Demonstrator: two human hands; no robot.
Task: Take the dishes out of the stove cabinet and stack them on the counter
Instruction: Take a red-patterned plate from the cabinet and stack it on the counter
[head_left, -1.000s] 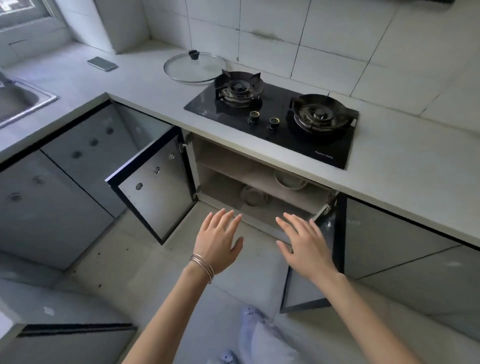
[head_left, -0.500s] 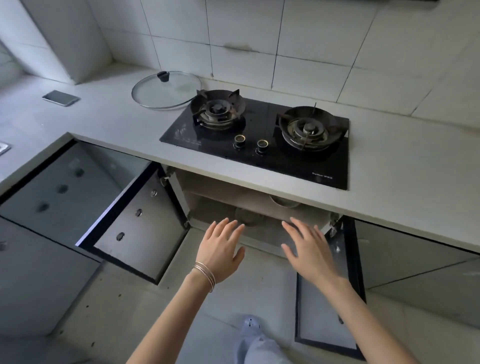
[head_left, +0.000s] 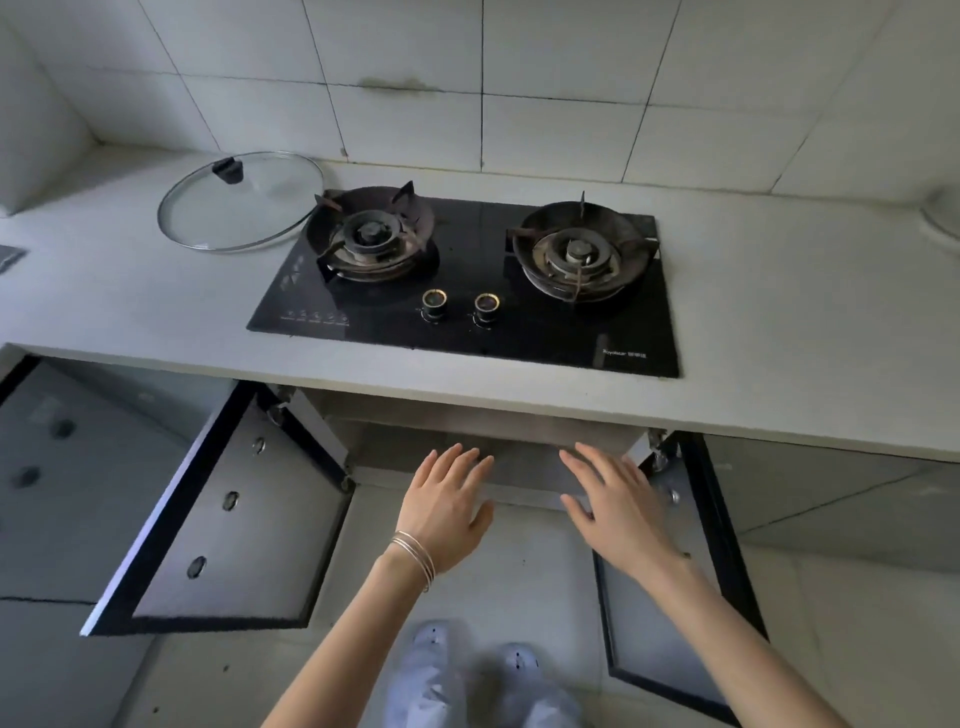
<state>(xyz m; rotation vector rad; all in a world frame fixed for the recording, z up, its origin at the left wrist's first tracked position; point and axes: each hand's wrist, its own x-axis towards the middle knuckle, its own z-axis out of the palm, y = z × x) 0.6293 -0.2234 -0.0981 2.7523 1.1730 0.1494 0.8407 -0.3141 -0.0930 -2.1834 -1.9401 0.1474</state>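
Two bare hands are hovering side by side in front of the open stove cabinet (head_left: 519, 457), seen from above through a camera on the person's head. The left hand (head_left: 447, 506) is lying flat in the air, palm down, with straight fingers only slightly apart. It is holding nothing and touching nothing. Thin metal bangles (head_left: 415, 558) are circling its wrist. The right hand (head_left: 618, 512) is spreading just as wide, fingers straight and thumb angling toward the left hand, and it is gripping nothing either. A clear gap is separating the two hands.

Both hands are pointing toward the shadowed opening under the front edge of the pale tabletop (head_left: 130, 301). The dishes are out of sight, because the tabletop's overhang is hiding most of the cabinet's inside. Only a bare grey strip of it is showing between the hands.

The left door (head_left: 234, 525) is standing wide open to the left and the right door (head_left: 644, 644) to the right. On the tabletop, a black two-burner gas stove (head_left: 467, 332) is sitting above the cabinet, and a glass pot lid (head_left: 228, 218) is lying just to its left. Pale shoes (head_left: 431, 670) are showing on the floor below.
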